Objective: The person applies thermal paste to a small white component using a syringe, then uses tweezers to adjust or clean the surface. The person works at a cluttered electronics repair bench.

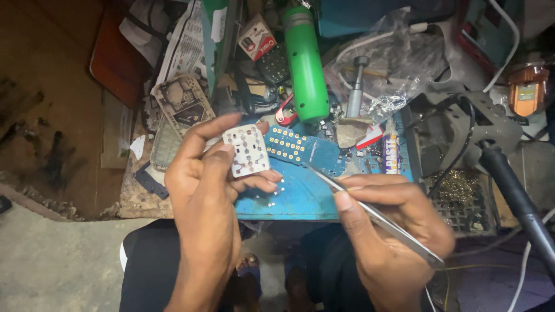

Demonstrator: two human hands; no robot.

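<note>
White keypad sheet (247, 149), likely thin, floppy, light; left hand (202, 190) is pinching its edges, right hand (393, 231) is gripping steel tweezers (370, 214) over blue circuit board (300, 150).

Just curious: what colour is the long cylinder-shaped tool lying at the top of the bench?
Bright green cylinder, clearest in the head view.

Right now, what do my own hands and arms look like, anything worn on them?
Both are bare: the left hand and right hand show no gloves, rings or watch, and no sleeves reach the visible forearms. Fingernails are short and unpainted.
</note>
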